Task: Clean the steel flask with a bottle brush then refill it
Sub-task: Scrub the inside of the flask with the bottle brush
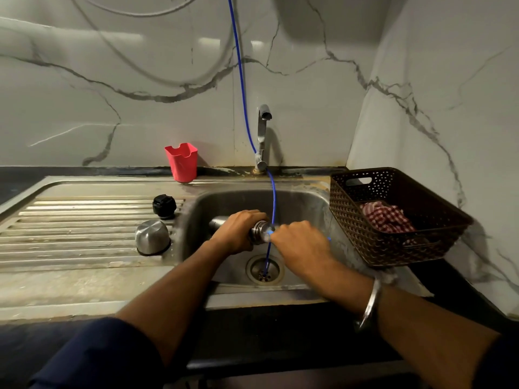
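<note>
Steel flask lay sideways over the sink basin, mouth pointing right, no readable brand or label on it. Left hand gripped it around the neck end. Right hand was curled into a fist just beside the mouth, gripping something blurred with a bit of blue showing; likely the brush, could not tell. Blue hose ran down the wall past the tap to the drain. Steel cup lid and black stopper sat on the draining board, left. Red plastic holder stood behind. Brown basket with checked cloth sat on the worktop, right.
</note>
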